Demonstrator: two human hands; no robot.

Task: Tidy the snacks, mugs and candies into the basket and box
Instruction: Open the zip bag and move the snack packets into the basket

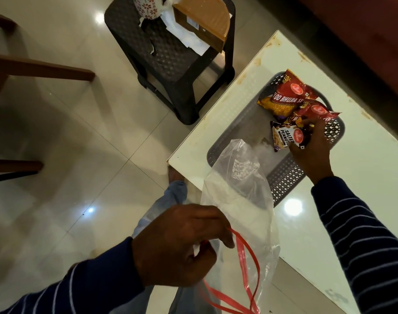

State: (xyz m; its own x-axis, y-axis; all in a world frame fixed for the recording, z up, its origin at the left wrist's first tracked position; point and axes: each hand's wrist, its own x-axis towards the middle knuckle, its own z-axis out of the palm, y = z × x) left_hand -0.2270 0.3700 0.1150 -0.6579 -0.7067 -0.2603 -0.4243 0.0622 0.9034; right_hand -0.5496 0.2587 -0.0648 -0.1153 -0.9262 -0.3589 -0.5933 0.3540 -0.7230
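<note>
A dark grey perforated basket [286, 175] lies on the white table [363, 177]. Inside it are red snack packets [293, 91] and a yellow one [275, 107]. My right hand [311, 150] reaches into the basket, shut on a salted peanuts packet [286, 135] together with a dark packet. My left hand [180, 245] is low at the table's near corner, gripping a clear plastic bag [238, 196] with red handles [248, 268]. A floral mug [147, 6] and a brown cardboard box [202, 21] stand on a black stool at the top.
The black plastic stool [171, 64] stands on the glossy tiled floor [80, 132] beside the table's far corner, with white papers [184, 35] under the box. Brown wooden furniture legs [35, 69] are at the left. My trouser leg [161, 207] shows below the table edge.
</note>
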